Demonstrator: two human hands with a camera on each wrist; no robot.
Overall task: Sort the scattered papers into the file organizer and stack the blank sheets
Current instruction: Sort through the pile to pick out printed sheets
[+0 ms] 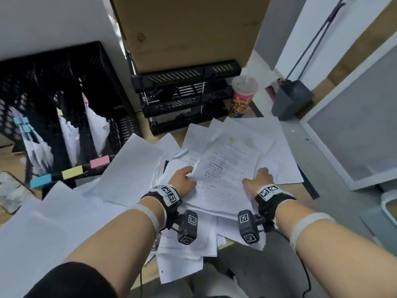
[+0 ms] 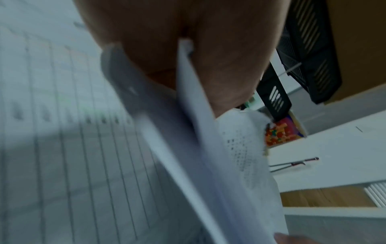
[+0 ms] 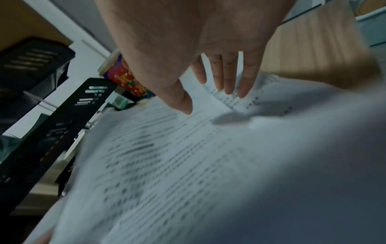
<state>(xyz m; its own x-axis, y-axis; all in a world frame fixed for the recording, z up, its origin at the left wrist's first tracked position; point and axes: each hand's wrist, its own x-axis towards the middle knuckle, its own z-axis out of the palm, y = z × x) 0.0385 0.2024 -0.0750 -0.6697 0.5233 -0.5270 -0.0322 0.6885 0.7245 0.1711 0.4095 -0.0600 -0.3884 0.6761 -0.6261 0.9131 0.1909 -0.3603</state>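
Head view looks down over the desk; wrist views (very close) share the printed sheet (image 1: 223,168).

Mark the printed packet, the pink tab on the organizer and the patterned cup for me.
printed packet (image 1: 225,166), head view, middle of its top page.
pink tab (image 1: 99,161), head view, tab's face.
patterned cup (image 1: 242,100), head view, its patterned side.

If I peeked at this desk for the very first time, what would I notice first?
First, the big messy heap of white papers spread over the desk, with both hands on a printed sheet in the middle: the left hand pinching its left edge, the right hand spread on it. Next, the black mesh file organizer at left with blue, yellow and pink labels, and a colourful cup at the back.
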